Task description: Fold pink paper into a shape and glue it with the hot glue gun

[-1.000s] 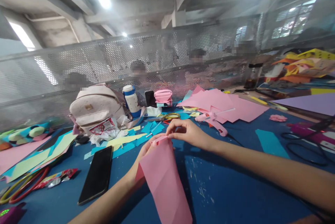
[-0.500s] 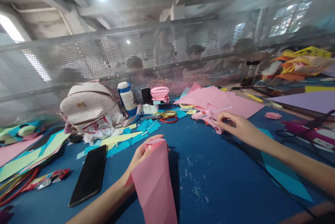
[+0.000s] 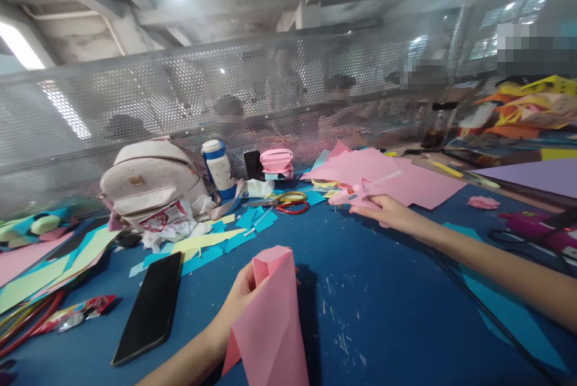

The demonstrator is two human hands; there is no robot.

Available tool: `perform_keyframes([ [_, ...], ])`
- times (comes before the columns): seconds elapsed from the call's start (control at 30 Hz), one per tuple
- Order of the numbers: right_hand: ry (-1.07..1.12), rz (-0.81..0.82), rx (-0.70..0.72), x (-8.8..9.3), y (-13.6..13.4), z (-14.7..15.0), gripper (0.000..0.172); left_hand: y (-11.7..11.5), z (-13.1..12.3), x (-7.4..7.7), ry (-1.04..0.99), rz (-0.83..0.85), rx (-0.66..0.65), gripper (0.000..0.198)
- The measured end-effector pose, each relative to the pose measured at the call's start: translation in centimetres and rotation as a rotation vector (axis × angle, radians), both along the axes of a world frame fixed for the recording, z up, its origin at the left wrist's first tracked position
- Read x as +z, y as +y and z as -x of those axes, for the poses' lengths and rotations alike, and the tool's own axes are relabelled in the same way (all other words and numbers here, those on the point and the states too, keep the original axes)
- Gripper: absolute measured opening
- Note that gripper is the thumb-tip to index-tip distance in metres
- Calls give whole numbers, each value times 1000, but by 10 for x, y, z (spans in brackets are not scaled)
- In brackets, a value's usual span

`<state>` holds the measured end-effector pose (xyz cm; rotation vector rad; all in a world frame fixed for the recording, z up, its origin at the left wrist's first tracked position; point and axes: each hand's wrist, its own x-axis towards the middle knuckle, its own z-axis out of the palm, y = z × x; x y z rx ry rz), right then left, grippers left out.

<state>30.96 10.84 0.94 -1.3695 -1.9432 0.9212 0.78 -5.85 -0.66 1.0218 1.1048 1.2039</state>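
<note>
Folded pink paper [image 3: 274, 326] close in at the wearer's 12 o'clock, pinched by left hand [image 3: 241, 293]; right hand [image 3: 390, 213] on glue gun [image 3: 350, 194] at 1, can't tell how firmly; black cord [image 3: 489, 312] under that forearm could snag, jerking the gun.

The right hand [image 3: 382, 211] has grasped the glue gun [image 3: 352, 195].
</note>
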Motion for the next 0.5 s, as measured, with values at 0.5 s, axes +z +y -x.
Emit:
perform_keyframes([
  [0.5, 134, 214, 651, 67, -79, 41, 43, -3, 2, -8, 66, -49, -155, 34],
])
